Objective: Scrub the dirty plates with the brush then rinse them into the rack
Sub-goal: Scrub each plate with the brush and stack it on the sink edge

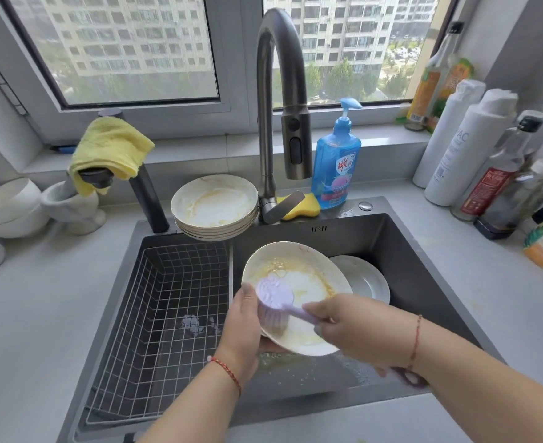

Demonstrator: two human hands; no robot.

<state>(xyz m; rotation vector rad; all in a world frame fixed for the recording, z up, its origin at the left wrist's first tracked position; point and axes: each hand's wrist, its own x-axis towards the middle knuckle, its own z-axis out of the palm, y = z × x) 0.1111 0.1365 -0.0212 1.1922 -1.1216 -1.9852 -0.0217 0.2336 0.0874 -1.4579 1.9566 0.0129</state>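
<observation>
You are in the scrubbing step: your left hand (pixel 243 318) curls round the near-left rim of a dirty plate (pixel 308 282), holding it tilted over the sink (pixel 407 247), and your right hand (pixel 343 324) is wrapped round the handle of the lilac brush (pixel 273 292), whose head lies against the plate's face. Yellowish smears cover the far part of that plate, so by my judgement the scrubbing is not done. Inside the sink, to the right of the held plate, a second plate (pixel 364 279) leans partly behind it. On the sink's back edge, left of the faucet (pixel 273 91), sits a stack of dirty plates (pixel 215 207). The wire rack (pixel 168 302) fills the sink's left part and holds no plates yet. Next, work the bristles over the smeared far area, then bring the plate under the faucet, which shows no water running, before setting it in the rack.
</observation>
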